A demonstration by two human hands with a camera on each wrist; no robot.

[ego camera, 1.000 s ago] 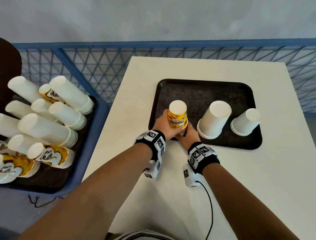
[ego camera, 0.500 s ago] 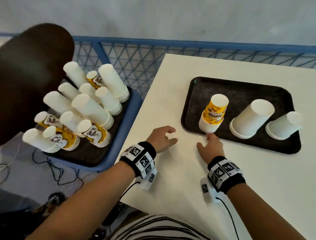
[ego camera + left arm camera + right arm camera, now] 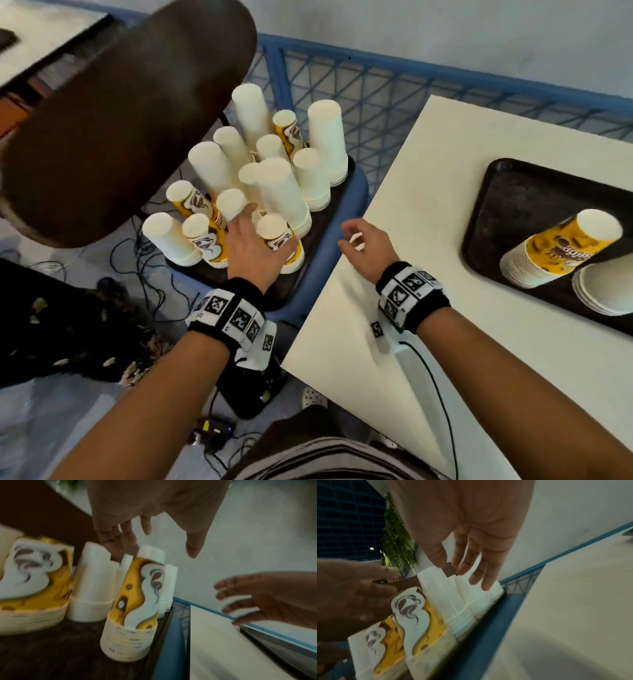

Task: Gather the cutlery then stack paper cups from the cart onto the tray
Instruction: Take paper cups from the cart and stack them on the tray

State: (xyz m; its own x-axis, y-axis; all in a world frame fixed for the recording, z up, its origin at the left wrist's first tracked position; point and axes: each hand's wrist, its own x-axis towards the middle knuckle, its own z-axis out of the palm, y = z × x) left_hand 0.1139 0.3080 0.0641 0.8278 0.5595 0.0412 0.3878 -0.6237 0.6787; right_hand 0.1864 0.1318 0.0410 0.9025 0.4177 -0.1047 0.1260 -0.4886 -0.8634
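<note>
head view: left hand is spread open over the nearest yellow printed cup stack at centre frame, fingers at its top, not closed on it. the stack stands upside down, long axis near upright, on the dark cart tray inside the blue cart. right hand hovers loosely open and empty over the white table edge, just right of the cart, so left is nearer. white cup stacks crowd behind and left; brown chair back fills the upper left. target tray at right edge already carries a yellow stack. left wrist view: fingers splayed above the stack, no contact visible; neighbouring stack close at left. right wrist view: right hand open, holding nothing, white stacks below its fingertips. no cutlery visible.
</note>
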